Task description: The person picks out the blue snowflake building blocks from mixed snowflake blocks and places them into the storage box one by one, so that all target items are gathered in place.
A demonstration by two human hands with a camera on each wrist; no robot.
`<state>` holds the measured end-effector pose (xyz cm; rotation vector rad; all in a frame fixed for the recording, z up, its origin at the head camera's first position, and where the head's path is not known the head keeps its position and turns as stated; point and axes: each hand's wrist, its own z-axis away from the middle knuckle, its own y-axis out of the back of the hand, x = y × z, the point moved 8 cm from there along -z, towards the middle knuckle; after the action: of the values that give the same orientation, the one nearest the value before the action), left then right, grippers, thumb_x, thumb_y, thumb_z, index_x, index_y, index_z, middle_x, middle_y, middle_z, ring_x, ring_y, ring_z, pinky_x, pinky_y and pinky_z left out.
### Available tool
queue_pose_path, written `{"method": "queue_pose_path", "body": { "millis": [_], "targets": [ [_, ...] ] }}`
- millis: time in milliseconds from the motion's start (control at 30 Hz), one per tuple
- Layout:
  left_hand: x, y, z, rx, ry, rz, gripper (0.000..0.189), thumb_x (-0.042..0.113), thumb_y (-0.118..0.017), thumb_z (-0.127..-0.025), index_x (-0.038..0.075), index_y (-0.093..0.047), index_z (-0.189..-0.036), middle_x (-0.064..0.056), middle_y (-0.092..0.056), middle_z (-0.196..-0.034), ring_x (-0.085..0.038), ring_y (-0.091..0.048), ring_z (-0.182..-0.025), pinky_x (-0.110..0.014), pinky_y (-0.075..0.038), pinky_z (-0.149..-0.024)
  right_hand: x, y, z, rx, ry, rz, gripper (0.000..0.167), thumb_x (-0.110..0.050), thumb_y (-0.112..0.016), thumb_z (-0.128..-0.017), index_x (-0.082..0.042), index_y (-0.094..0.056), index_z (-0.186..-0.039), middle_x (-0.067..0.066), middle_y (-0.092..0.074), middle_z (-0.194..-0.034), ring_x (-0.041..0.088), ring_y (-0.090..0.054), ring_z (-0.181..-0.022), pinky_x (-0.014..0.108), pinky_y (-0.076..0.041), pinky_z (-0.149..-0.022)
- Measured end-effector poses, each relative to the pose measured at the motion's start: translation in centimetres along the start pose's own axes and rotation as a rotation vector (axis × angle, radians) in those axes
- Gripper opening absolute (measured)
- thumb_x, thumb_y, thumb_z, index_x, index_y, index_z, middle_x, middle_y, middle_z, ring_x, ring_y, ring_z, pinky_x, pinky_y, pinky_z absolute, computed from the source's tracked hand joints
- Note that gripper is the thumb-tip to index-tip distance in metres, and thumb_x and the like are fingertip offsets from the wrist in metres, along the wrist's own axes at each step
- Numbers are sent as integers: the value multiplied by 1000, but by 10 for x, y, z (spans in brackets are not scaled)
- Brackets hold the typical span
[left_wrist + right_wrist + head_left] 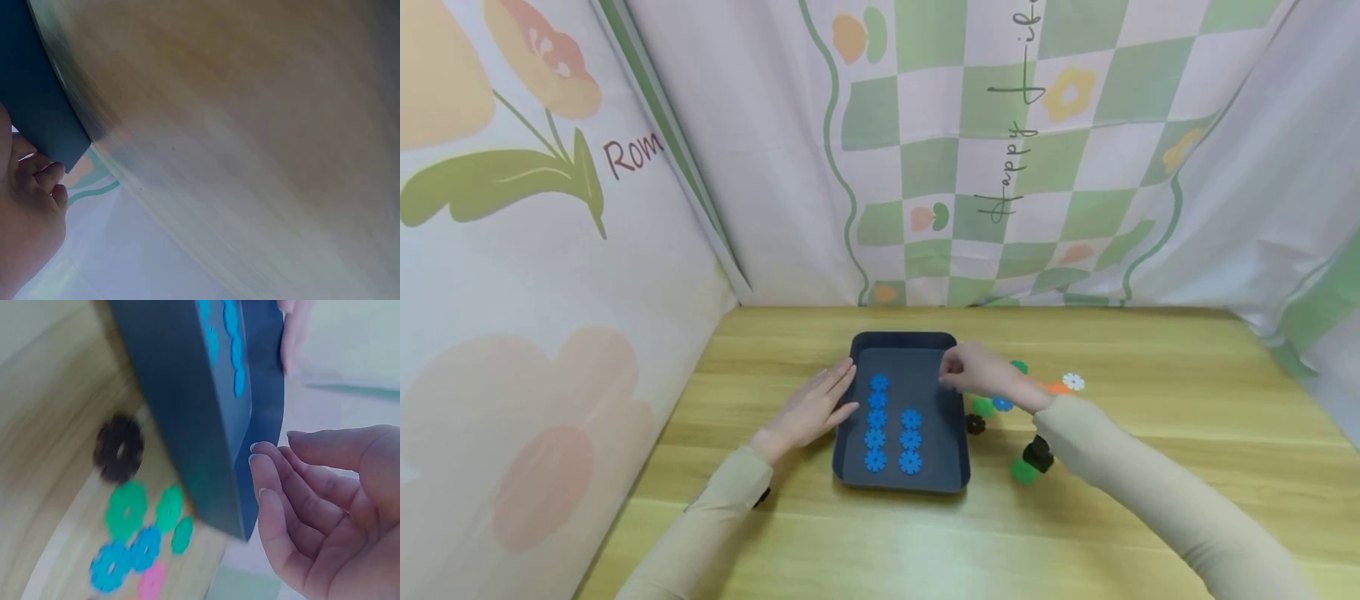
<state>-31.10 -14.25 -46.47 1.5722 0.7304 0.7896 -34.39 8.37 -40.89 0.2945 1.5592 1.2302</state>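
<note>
A dark grey tray point(901, 477) lies on the table with two columns of flat blue toothed discs. Several make up the left column point(877, 418), and three stand in the right column point(911, 439). My left hand point(808, 410) rests on the tray's left rim, fingers stretched out. Over the tray's right edge hovers my right hand point(977, 371), its fingers loosely bent. In the right wrist view, a gap shows between thumb and fingertips of that hand point(331, 500), with nothing held. The left wrist view shows only part of the left hand point(34, 212) at the tray wall point(44, 94).
Right of the tray lie loose discs: a dark brown one point(119, 449), green ones point(126, 509), blue ones point(110, 567), a pink one point(151, 581) and a white one point(1073, 382). A green disc point(1023, 472) lies nearer the front. Curtains point(985, 167) hang behind the wooden table point(775, 533).
</note>
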Motion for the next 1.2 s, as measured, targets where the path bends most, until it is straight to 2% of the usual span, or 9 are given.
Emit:
{"method": "queue_pose_path", "body": {
  "millis": [167,333,600,867,1200],
  "targets": [
    [1,0,0,-5,6,17,66,43,-41,-106,1,-27,-155,-16,-24,-164,-27,-28,-152,-45,-29,-124,25,12,12,22,-46,-16,13,-9,-60,-96,1,-69,-97,18,-72,-89,20,-62,-68,28,-51,-63],
    [1,1,1,9,-3,18,67,42,-43,-106,-1,-28,-155,-18,-26,-163,-29,-30,-151,-46,-30,-123,51,20,24,52,-85,7,14,-8,-65,-92,4,-69,-98,17,-71,-91,19,-64,-76,34,-57,-70],
    [0,-2,0,14,1,9,66,42,-42,-106,0,-28,-155,-16,-26,-164,-27,-30,-151,-45,-30,-123,82,18,33,41,-151,11,13,-3,-72,-84,5,-70,-95,17,-71,-90,20,-66,-78,36,-60,-73],
    [-3,-5,-1,-16,13,4,67,44,-39,-107,2,-24,-156,-15,-22,-165,-26,-26,-153,-44,-27,-125,90,10,35,2,-175,20,20,-4,-78,-76,3,-69,-93,14,-71,-88,19,-65,-78,34,-59,-74],
    [-2,-4,0,1,8,-8,66,43,-41,-106,2,-26,-156,-15,-24,-165,-27,-28,-152,-44,-28,-124,92,5,33,4,-180,66,21,-7,-83,-73,-1,-69,-89,9,-69,-84,18,-61,-76,32,-56,-71]
  ]
}}
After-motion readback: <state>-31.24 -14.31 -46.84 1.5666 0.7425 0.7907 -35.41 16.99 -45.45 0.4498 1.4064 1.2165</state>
